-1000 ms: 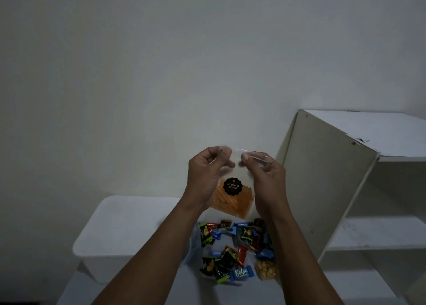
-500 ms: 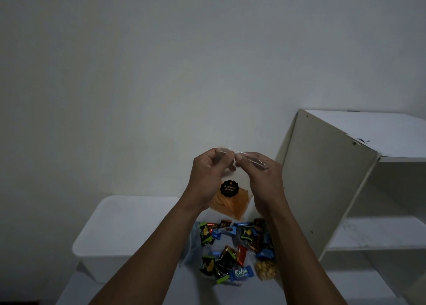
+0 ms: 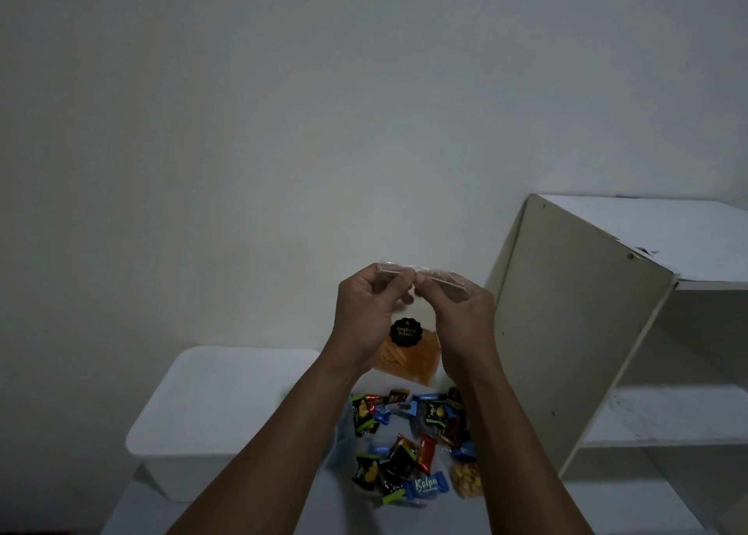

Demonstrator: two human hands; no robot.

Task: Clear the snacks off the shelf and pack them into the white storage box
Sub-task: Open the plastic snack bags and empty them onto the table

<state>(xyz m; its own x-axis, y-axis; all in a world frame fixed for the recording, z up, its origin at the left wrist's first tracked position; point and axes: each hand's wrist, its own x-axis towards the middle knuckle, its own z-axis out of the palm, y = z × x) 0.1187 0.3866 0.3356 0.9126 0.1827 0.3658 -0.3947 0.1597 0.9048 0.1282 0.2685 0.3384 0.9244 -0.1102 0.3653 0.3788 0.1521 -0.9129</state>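
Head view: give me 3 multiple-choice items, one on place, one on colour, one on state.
1. Where does the white storage box stand relative to the pile of wrapped snacks?
A. To its right
B. To its left
C. In front of it, nearer the camera

2. What colour is the round sticker on the clear snack bag?
A. Red
B. White
C. Black

3. How is the clear snack bag held?
A. Both hands pinch its top edge
B. It lies flat among the pile
C. One hand holds it by the bottom

Key:
1 B: the white storage box sits left of the pile, and the shelf unit stands to the right.
2 C: the sticker is black with pale lettering.
3 A: the left hand and right hand pinch the top edge, with the bag hanging between them.
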